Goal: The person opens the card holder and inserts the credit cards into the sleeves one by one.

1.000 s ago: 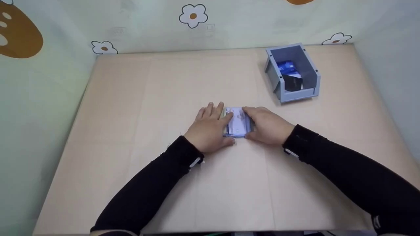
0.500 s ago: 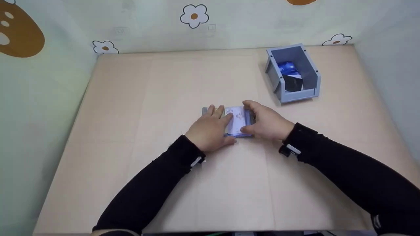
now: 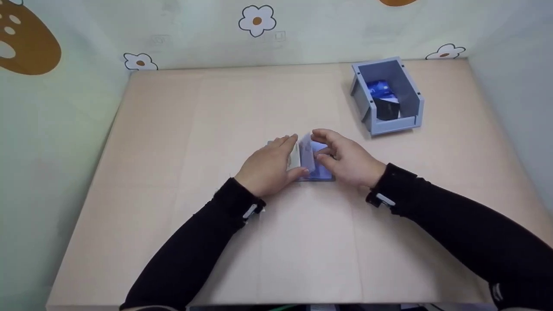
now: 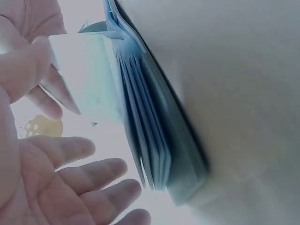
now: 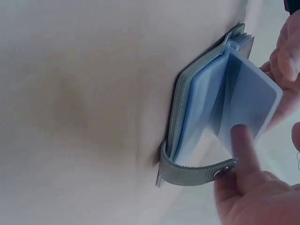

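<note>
A small grey card holder (image 5: 180, 110) lies open on the table, its clear bluish card sleeves (image 4: 145, 126) fanned in a stack. One sleeve page (image 3: 307, 154) stands raised between the two hands. My left hand (image 3: 268, 166) is at the left side, fingers fairly straight, with its thumb at the page's near edge. On the other side, my right hand (image 3: 352, 162) has a fingertip (image 5: 241, 138) against the raised page in the right wrist view. The snap strap (image 5: 194, 174) of the holder sticks out beside that finger. The left hand partly covers the holder's left half.
A grey open-front bin (image 3: 395, 126) stands at the back right of the table (image 3: 207, 121), holding blue, white and black cards (image 3: 386, 109). Pale walls (image 3: 194, 34) with flower pictures border the table at the back and sides.
The top sleeve page, flat earlier, now stands up. My left hand has tilted onto its side and shifted slightly left; the right hand's fingers have come up off the holder's right edge.
</note>
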Action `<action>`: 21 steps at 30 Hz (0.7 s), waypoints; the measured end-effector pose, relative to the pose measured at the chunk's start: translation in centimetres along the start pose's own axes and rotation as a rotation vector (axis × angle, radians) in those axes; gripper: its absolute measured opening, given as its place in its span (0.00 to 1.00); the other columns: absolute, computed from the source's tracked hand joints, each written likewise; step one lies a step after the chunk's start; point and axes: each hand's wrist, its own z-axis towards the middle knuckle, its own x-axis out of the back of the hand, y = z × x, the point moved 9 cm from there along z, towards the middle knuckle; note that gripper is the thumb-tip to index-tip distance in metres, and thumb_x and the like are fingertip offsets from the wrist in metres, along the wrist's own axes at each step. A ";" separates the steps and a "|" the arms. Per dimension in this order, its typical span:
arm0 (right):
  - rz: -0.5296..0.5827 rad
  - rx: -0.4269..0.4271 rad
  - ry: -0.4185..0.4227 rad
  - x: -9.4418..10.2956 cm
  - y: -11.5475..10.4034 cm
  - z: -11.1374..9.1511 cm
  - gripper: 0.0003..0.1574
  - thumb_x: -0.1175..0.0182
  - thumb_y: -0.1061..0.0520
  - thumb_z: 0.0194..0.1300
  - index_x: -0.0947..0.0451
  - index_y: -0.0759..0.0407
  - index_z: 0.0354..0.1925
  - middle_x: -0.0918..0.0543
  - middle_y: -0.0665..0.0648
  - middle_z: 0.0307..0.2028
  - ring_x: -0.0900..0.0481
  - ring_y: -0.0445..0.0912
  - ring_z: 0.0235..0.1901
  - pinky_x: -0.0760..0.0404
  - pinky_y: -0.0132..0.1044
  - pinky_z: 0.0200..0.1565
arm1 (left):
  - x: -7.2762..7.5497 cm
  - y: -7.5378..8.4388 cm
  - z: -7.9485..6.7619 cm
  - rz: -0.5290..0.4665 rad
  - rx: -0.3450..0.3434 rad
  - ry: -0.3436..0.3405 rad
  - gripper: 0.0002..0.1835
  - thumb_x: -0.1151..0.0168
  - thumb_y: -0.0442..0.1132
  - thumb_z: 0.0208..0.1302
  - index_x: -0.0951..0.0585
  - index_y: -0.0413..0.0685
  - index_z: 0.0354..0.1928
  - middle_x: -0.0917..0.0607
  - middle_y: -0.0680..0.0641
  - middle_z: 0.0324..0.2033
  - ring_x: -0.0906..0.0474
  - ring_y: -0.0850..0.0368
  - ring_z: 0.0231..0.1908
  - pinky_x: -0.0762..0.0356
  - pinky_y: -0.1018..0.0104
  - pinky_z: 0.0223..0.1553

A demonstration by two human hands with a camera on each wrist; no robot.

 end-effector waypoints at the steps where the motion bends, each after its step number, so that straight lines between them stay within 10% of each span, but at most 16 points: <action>1: 0.019 0.013 -0.011 -0.3 -0.1 0.0 0.37 0.47 0.65 0.79 0.45 0.65 0.80 0.32 0.65 0.77 0.20 0.58 0.66 0.23 0.52 0.69 | 0.1 -0.1 0.0 -0.022 0.005 0.008 0.48 0.42 0.66 0.74 0.43 0.46 0.84 0.34 0.42 0.80 0.37 0.44 0.79 0.36 0.47 0.78; 7: -0.131 0.097 -0.099 -1.8 -0.9 -0.3 0.36 0.47 0.65 0.78 0.41 0.63 0.80 0.29 0.65 0.76 0.24 0.58 0.71 0.27 0.54 0.72 | 0.6 -0.5 -0.1 -0.098 0.005 0.052 0.46 0.45 0.65 0.76 0.45 0.49 0.84 0.29 0.45 0.77 0.30 0.47 0.75 0.28 0.48 0.72; 13: -0.410 0.177 -0.152 -2.8 -1.1 -0.9 0.36 0.41 0.64 0.74 0.32 0.56 0.77 0.25 0.59 0.74 0.34 0.60 0.76 0.51 0.63 0.79 | 1.0 -0.5 -0.2 -0.070 -0.030 0.068 0.39 0.46 0.57 0.79 0.41 0.47 0.83 0.30 0.44 0.77 0.33 0.51 0.77 0.31 0.52 0.75; 21: -0.594 0.308 -0.145 -2.8 -1.0 -1.7 0.38 0.42 0.63 0.72 0.32 0.56 0.78 0.41 0.59 0.82 0.50 0.65 0.82 0.57 0.67 0.78 | 1.3 -0.9 -0.4 -0.012 -0.023 0.073 0.34 0.44 0.48 0.77 0.35 0.46 0.80 0.31 0.40 0.78 0.32 0.45 0.76 0.30 0.50 0.75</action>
